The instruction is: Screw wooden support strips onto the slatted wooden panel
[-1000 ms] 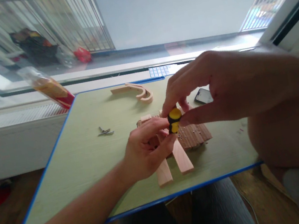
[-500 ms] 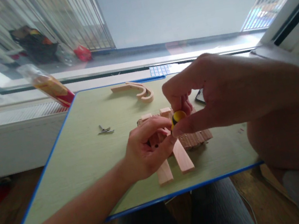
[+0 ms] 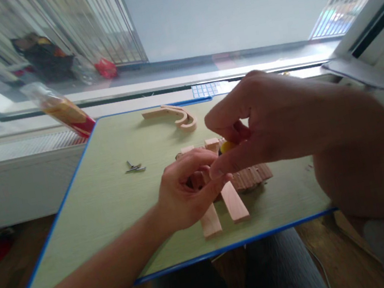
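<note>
My right hand is closed around a screwdriver, whose yellow and black handle shows between thumb and fingers. The tip of the tool is hidden. My left hand is curled, its thumb and forefinger meeting right beside the tool; what they pinch is covered. Beneath both hands lie two pale wooden slats, a left one and a right one, across a brown ribbed wooden piece. A small pale wooden block end sticks out past the fingers.
Curved wooden hooks lie at the back of the blue-edged table. Several metal screws or pins rest on the left. A packaged bread bag leans by the window at the table's back left corner.
My right hand has shifted slightly left and turned, so less of the yellow handle shows. My left hand stays nearly where it was.
</note>
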Tool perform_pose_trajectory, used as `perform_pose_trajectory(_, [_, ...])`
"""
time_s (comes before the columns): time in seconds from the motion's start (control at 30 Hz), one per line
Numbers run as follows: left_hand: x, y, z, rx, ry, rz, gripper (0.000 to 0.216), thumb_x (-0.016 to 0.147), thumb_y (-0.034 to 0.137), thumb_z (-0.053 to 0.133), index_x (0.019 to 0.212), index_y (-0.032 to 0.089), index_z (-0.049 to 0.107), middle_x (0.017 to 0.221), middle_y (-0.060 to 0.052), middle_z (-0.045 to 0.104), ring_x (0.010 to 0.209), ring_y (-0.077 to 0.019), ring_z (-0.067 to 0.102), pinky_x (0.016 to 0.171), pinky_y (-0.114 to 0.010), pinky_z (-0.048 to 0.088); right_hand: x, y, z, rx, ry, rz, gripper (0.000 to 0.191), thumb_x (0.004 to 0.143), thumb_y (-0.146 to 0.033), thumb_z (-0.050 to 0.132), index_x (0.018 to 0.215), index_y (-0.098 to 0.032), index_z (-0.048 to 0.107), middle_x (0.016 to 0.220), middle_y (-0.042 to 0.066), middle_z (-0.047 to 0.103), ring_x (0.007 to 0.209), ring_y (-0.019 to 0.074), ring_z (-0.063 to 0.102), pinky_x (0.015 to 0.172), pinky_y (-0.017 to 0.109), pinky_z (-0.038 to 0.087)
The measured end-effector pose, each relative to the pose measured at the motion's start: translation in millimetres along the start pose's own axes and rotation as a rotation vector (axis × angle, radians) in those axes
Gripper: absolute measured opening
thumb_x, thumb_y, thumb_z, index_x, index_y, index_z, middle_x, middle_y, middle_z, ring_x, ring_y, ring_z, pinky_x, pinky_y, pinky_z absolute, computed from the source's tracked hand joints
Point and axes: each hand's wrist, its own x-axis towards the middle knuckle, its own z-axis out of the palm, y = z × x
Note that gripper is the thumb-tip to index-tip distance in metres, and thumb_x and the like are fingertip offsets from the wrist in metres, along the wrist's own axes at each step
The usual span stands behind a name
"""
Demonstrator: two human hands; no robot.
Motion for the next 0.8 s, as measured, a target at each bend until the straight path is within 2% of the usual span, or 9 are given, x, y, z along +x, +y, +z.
perform_pose_trajectory(0.07, [0.3, 0.4, -1.4, 0.005, -0.006, -0.001, 0.015, 0.088, 0.014, 0.089, 0.099, 0.019, 0.080, 0.099, -0.006, 0.078, 0.083, -0.0145, 0.065, 0.070, -0.026, 0.055, -0.3, 2.8, -1.7, -0.030, 0.000, 0.011, 0.053, 0.092, -0.055, 0.082, 0.063, -0.025, 0.048, 0.057, -0.006, 0.046, 0.056, 0.0131, 0.036, 0.050, 0.037, 0.026])
perform_pose_trajectory(0.17, [1.5, 1.9, -2.7, -0.015, -0.015, -0.017, 0.004, 0.093, 0.018, 0.085, 0.095, 0.018, 0.081, 0.104, -0.009, 0.081, 0.089, -0.0170, 0.069, 0.073, -0.029, 0.057, -3.4, 7.7, -7.4, -0.037, -0.013, 0.018, 0.037, 0.090, -0.058, 0.084, 0.078, -0.026, 0.068, 0.072, -0.003, 0.067, 0.064, 0.0148, 0.055, 0.054, 0.035, 0.038])
perform_pose_trajectory(0.23, [2.5, 3.3, -2.9, -0.028, -0.037, -0.014, 0.003, 0.096, 0.021, 0.082, 0.096, 0.018, 0.082, 0.105, -0.010, 0.081, 0.091, -0.0185, 0.072, 0.074, -0.030, 0.058, -6.2, 9.9, -11.8, 0.007, -0.018, 0.000, 0.027, 0.089, -0.052, 0.085, 0.098, -0.027, 0.079, 0.092, 0.000, 0.079, 0.077, 0.0177, 0.067, 0.062, 0.034, 0.049])
perform_pose_trajectory(0.33, [3.2, 4.5, -2.9, -0.010, -0.061, -0.006, 0.004, 0.097, 0.021, 0.081, 0.099, 0.018, 0.083, 0.097, -0.008, 0.079, 0.087, -0.0179, 0.071, 0.074, -0.031, 0.057, -9.1, 10.3, -15.4, 0.128, -0.087, -0.065, 0.028, 0.094, -0.038, 0.080, 0.120, -0.027, 0.083, 0.113, 0.001, 0.084, 0.091, 0.0192, 0.074, 0.076, 0.033, 0.059])
perform_pose_trajectory(0.47, [2.4, 2.8, -3.1, -0.016, -0.057, 0.017, 0.009, 0.097, 0.019, 0.081, 0.105, 0.018, 0.084, 0.089, -0.006, 0.075, 0.079, -0.0157, 0.066, 0.072, -0.030, 0.055, -9.8, 7.3, -13.9, 0.154, -0.114, -0.103, 0.021, 0.097, -0.026, 0.072, 0.114, -0.026, 0.086, 0.108, 0.001, 0.086, 0.093, 0.0186, 0.075, 0.079, 0.030, 0.060])
perform_pose_trajectory(0.6, [3.1, 2.4, -4.6, -0.051, -0.114, 0.068, 0.014, 0.099, 0.015, 0.076, 0.111, 0.017, 0.083, 0.104, -0.010, 0.081, 0.083, -0.0151, 0.070, 0.071, -0.027, 0.055, -11.1, 4.0, -10.3, 0.099, -0.090, -0.077, 0.011, 0.097, -0.029, 0.074, 0.101, -0.029, 0.084, 0.097, -0.001, 0.084, 0.083, 0.0181, 0.073, 0.069, 0.030, 0.058])
perform_pose_trajectory(0.7, [3.7, 3.9, -6.3, -0.035, -0.125, 0.080, 0.008, 0.100, 0.015, 0.073, 0.101, 0.016, 0.081, 0.107, -0.011, 0.081, 0.086, -0.0156, 0.071, 0.072, -0.028, 0.055, -11.3, 2.0, -6.9, 0.077, -0.068, -0.079, 0.010, 0.097, -0.036, 0.078, 0.092, -0.028, 0.080, 0.087, -0.002, 0.080, 0.073, 0.0154, 0.068, 0.061, 0.031, 0.055])
perform_pose_trajectory(0.8, [2.6, 4.3, -7.6, -0.014, -0.100, 0.043, 0.012, 0.101, 0.023, 0.072, 0.092, 0.017, 0.077, 0.103, -0.010, 0.080, 0.088, -0.0178, 0.069, 0.076, -0.031, 0.055, -9.6, 0.2, -3.4, 0.082, -0.065, -0.078, 0.012, 0.095, -0.034, 0.079, 0.087, -0.026, 0.077, 0.078, -0.002, 0.075, 0.063, 0.0131, 0.061, 0.056, 0.032, 0.051])
